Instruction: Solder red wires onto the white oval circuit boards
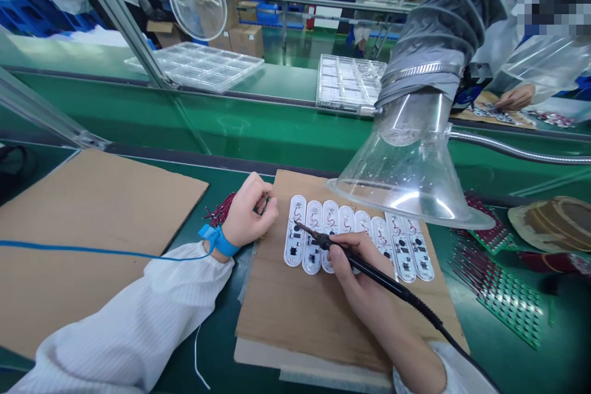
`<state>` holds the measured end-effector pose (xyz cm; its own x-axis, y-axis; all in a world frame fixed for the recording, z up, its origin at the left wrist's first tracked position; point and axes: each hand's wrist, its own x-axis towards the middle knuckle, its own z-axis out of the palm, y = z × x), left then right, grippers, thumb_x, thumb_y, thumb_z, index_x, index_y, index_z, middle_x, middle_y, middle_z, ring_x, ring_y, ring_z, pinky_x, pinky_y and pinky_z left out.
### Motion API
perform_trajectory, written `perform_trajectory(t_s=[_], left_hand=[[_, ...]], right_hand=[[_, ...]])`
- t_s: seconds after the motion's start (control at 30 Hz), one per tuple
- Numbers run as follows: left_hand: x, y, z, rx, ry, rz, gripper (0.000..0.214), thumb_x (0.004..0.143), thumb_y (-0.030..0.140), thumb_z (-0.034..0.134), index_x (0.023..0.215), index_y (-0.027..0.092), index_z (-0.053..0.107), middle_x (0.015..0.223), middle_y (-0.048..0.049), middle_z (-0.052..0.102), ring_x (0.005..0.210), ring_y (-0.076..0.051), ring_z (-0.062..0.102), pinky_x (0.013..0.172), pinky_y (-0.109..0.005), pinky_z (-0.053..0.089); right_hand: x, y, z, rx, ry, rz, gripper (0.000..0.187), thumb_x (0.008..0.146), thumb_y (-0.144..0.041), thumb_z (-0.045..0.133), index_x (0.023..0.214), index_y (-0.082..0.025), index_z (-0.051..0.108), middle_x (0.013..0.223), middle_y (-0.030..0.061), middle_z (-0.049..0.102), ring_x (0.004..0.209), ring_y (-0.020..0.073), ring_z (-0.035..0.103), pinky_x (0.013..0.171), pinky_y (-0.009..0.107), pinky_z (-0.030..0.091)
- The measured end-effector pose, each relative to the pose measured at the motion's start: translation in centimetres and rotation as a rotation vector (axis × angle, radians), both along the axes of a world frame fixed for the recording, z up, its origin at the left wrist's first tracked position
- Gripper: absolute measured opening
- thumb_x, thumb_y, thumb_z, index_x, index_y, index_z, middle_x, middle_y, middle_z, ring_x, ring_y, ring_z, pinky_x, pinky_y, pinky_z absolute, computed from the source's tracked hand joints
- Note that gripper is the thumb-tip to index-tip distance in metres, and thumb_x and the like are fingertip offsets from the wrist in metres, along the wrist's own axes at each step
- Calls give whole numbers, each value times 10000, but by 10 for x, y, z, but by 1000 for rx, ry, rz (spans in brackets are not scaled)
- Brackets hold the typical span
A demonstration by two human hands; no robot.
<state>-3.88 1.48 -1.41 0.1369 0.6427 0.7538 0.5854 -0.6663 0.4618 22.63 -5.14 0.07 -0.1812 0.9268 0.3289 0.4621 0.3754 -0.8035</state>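
Observation:
My right hand (360, 268) is closed around a black soldering iron (341, 246). Its tip rests over the leftmost of several white, rounded-end circuit boards (294, 252), which lie side by side in a row and carry small black parts and thin red wires. To the left of the row, my left hand (253, 209) is closed with its fingers curled; whatever lies between them is hidden. A blue wrist strap (217, 239) with a blue cord circles that wrist. Right beside this hand lies a bundle of dark red wires (221, 209).
Brown cardboard (286, 326) lies under the boards. A clear extraction hood (410, 178) hangs low over their right end. Green circuit panels with red wires (512, 301) lie at right, a tape roll (554, 221) behind them. Clear trays (207, 64) sit beyond; a co-worker's hand (516, 98) shows.

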Motion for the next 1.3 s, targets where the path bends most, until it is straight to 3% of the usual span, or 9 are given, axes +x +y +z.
perform_trajectory(t_s=[0.5,0.7,0.9,1.07,1.2,1.3], left_hand=[[1,-3,0,-22,31,-30,194,946,39,580,937,222,518,779,32,428,661,-147,443,582,-286,359],[0,-4,-3,0,-63,-53,166,939,57,576,983,213,541,783,48,390,605,-114,383,541,-260,316],[-2,-6,-5,-22,-22,-103,154,961,63,556,998,212,548,787,46,400,631,-118,415,577,-262,353],[-6,-11,-7,-63,44,-52,106,1025,108,588,999,210,575,790,46,418,629,-117,426,577,-260,368],[-11,-10,-13,-95,101,-19,65,1068,180,603,1017,218,621,776,44,466,616,-120,466,581,-257,408],[-10,-10,-14,-105,135,-19,98,1085,243,605,996,229,644,759,41,508,595,-125,491,558,-255,422]], right_hand=[[3,0,-2,7,-40,22,129,1110,-371,647,1090,-266,719,919,8,811,767,184,779,648,276,583],[25,-6,-6,61,29,-45,76,1107,-356,668,1123,-291,702,908,-10,785,724,165,774,627,255,587],[73,-10,-11,78,73,-234,148,1098,-410,695,1128,-268,722,878,19,770,709,186,765,631,280,621],[131,-11,-7,161,87,-429,235,1076,-474,711,1085,-240,733,810,26,738,652,182,714,615,299,607],[199,-6,2,305,69,-762,328,1059,-539,692,1143,-222,699,849,49,736,688,210,720,616,335,588],[251,2,5,400,47,-991,424,1070,-558,615,1298,-202,640,1109,130,761,809,245,763,616,357,582]])
